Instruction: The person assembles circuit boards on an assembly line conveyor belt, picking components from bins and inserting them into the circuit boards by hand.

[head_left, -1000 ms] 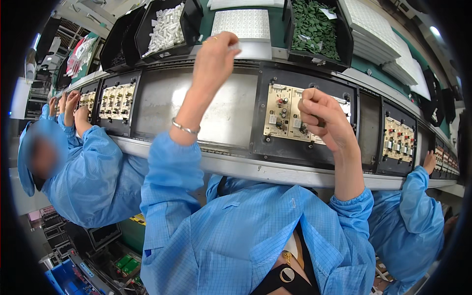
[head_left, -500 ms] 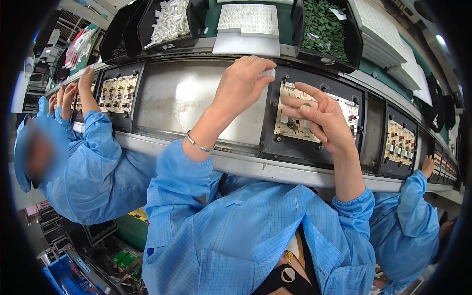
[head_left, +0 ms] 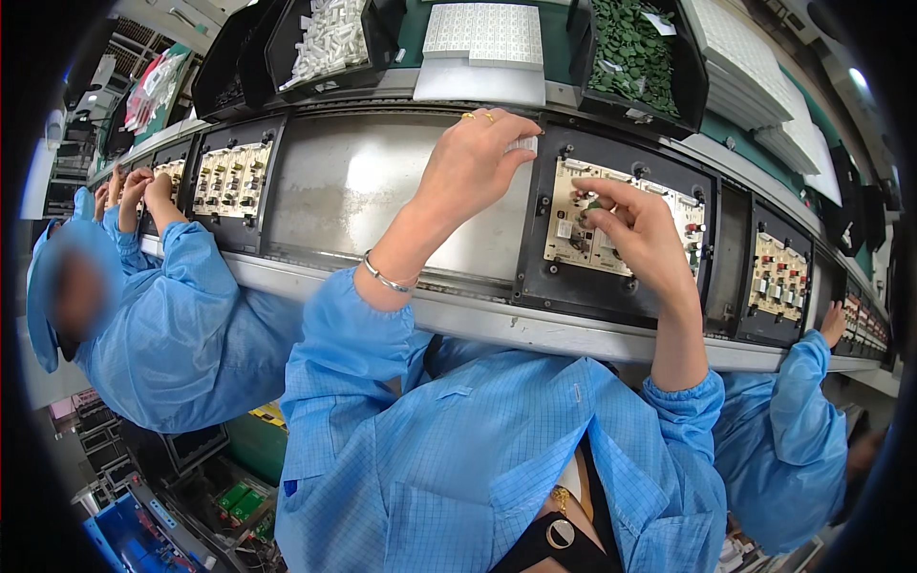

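Note:
My left hand [head_left: 475, 162] is closed around small white rectangular parts [head_left: 523, 144], held above the left edge of a black carrier frame [head_left: 583, 286]. The fingers hide most of these parts. Over the frame, my right hand [head_left: 651, 234] pinches a small dark green disc-shaped component [head_left: 593, 205] between thumb and forefinger. Just below those fingertips lies a tan circuit board [head_left: 564, 246], set in the frame and carrying several small parts. Whether the green component touches the board, I cannot tell.
Behind the line stand a black bin of white parts [head_left: 330, 43], a stack of white blocks [head_left: 482, 36] and a bin of green discs [head_left: 630, 72]. Other framed boards [head_left: 232, 181] [head_left: 778, 277] lie along the metal line. Co-workers in blue sleeves [head_left: 205, 272] [head_left: 788, 430] sit on both sides.
My right hand's fingers have drawn together on the green component and come down toward the board. The carrier frames have slid slightly right. My left hand has barely moved. The left co-worker's raised hand has lowered.

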The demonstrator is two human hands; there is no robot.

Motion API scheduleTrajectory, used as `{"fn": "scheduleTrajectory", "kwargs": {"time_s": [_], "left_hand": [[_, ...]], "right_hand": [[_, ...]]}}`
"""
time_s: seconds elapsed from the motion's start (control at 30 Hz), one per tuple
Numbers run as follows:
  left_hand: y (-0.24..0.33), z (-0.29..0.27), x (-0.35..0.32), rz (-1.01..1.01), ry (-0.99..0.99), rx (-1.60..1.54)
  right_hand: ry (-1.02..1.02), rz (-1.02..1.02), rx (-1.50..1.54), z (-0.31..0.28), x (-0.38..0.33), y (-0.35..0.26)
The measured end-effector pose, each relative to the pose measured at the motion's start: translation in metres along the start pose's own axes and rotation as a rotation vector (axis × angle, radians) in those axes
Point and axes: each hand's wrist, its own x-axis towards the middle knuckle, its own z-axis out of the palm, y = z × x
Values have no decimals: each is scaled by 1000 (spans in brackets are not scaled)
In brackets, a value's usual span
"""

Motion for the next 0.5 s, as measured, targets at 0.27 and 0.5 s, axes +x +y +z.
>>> {"fn": "scheduleTrajectory", "kwargs": {"time_s": [0.27, 0.5], "left_hand": [[-5, -5, -1, 10, 7, 11], [-9, -5, -4, 6, -1, 8]], "right_hand": [[5, -41, -314, 1, -2, 2], [8, -114, -430, 7, -4, 3]]}}
